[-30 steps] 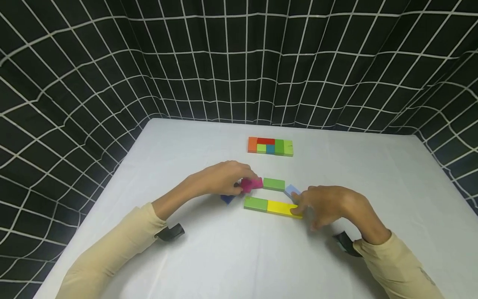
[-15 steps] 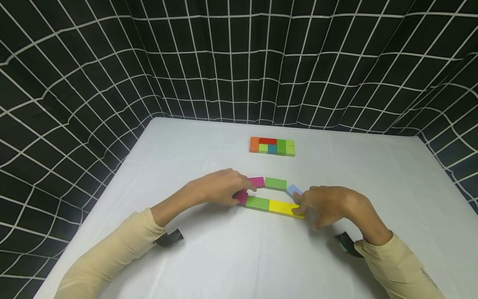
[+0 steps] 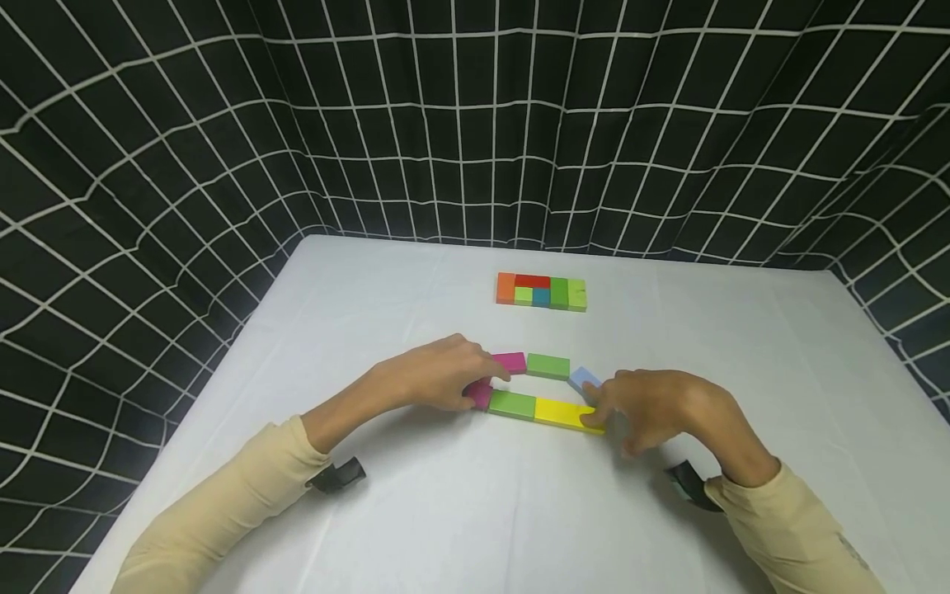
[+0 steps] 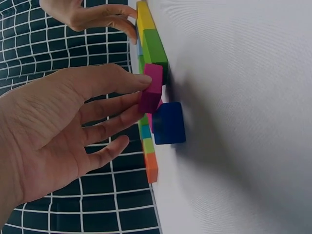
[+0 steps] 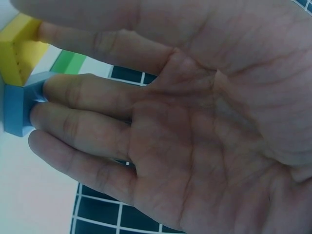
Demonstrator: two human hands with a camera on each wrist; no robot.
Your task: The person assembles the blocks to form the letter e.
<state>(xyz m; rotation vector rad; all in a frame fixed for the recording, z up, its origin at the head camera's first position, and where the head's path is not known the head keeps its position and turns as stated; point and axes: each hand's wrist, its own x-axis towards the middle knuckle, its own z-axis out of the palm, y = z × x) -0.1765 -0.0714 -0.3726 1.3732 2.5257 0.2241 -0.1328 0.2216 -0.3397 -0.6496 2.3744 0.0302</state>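
Observation:
Between thumb and fingertips, my left hand [image 3: 438, 371] pinches a magenta block [image 4: 152, 88], which stands at the left end of a green block [image 3: 512, 404]. A yellow block [image 3: 558, 412] continues that row to the right. My right hand [image 3: 656, 404] has its fingers extended, the tips touching the yellow block's right end and a tilted light blue block [image 3: 583, 379]. Behind the row lie a second magenta block [image 3: 510, 363] and a second green block [image 3: 547, 365]. A dark blue block [image 4: 169, 123] sits beside the left fingers, hidden in the head view.
Farther back on the white table [image 3: 416, 528] lies a compact rectangle of coloured blocks, including an orange block [image 3: 505, 289] and a red block [image 3: 532, 281]. A dark curtain with white grid lines [image 3: 445, 124] closes off the back and sides.
My left hand has moved toward the front edge, bringing the magenta block against the green block's left end. The right hand has stayed almost still at the yellow and light blue blocks.

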